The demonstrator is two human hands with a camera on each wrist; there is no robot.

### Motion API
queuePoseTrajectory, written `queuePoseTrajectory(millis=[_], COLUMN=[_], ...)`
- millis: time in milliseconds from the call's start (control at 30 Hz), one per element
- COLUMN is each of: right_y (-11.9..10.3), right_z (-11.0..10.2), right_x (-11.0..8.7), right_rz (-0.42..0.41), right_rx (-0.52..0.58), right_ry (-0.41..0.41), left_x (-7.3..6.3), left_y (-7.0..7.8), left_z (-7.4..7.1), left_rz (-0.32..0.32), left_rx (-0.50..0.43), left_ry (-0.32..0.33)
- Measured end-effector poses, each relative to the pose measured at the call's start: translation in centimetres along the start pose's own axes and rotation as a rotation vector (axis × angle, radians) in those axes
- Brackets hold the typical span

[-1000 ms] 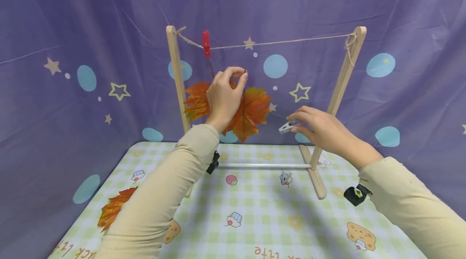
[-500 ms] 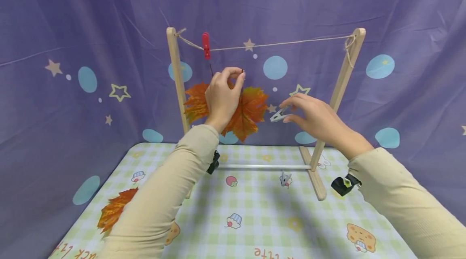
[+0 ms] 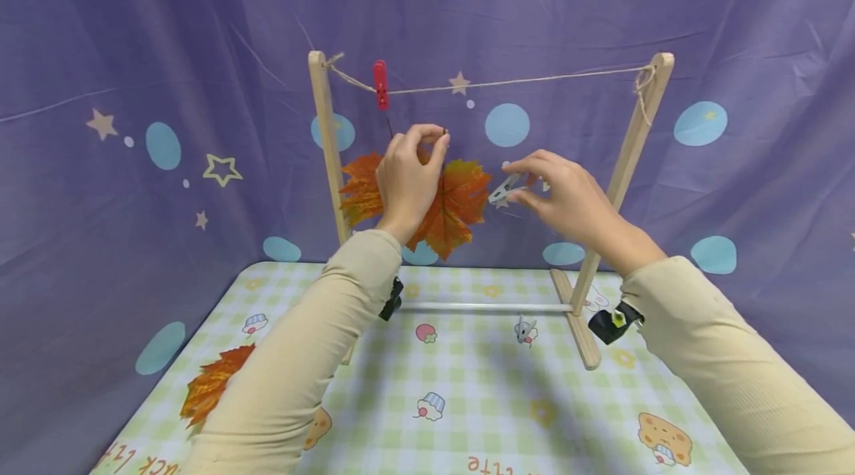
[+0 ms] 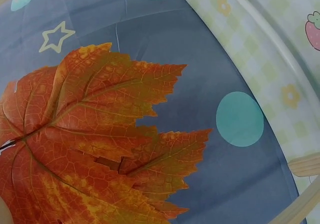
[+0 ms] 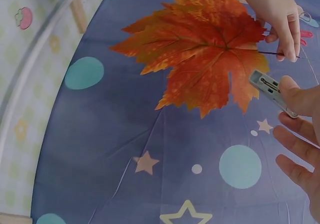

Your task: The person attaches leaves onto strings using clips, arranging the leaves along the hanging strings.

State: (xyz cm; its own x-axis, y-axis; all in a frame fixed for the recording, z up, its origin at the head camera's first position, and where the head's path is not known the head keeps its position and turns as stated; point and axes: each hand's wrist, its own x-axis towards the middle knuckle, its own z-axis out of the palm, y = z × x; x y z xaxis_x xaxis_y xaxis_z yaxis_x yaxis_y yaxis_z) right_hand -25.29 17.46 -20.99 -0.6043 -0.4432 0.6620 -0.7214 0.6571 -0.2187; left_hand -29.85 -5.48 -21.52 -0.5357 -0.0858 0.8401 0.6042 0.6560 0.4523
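Orange colours the leaf (image 3: pixel 459 199) whose stem (image 5: pixel 265 52) the left hand (image 3: pixel 409 179) pinches. At right, the right hand (image 3: pixel 566 197) grips a clothespin (image 3: pixel 502 191).

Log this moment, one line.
left hand: pinches leaf stem | right hand: holds light-grey clothespin | red clothespin: on string | held leaf: below string, unclipped

Soft shadows (image 3: pixel 574 397) cross the bright tablecloth (image 3: pixel 494 386), while the wrist views seem dimmer.

Checked tablecloth (image 3: pixel 481 371) (cupcakes printed on it), orange leaf (image 3: pixel 212 386), grey clothespin (image 3: pixel 524 329), wooden stand (image 3: pixel 628 163).
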Motion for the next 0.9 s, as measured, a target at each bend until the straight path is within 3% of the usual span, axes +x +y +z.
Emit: queuePoseTrajectory(millis=[367,667,900], right_y=[-0.5,-0.7,-1.0], right_z=[0.2,0.0,0.2], right_x=[2.4,3.6,4.5], right_rz=[0.141,0.268,0.270], right_rx=[0.116,0.168,0.204], right_ry=[0.113,0.148,0.279], left_x=[0.0,0.4,0.5], left_y=[-0.3,-0.2,0.0], left_z=[-0.1,0.0,0.2], left_rz=[0.002,-0.005,-0.012], left_rx=[0.000,0.014,0.015], left_ry=[0.011,0.034,0.051])
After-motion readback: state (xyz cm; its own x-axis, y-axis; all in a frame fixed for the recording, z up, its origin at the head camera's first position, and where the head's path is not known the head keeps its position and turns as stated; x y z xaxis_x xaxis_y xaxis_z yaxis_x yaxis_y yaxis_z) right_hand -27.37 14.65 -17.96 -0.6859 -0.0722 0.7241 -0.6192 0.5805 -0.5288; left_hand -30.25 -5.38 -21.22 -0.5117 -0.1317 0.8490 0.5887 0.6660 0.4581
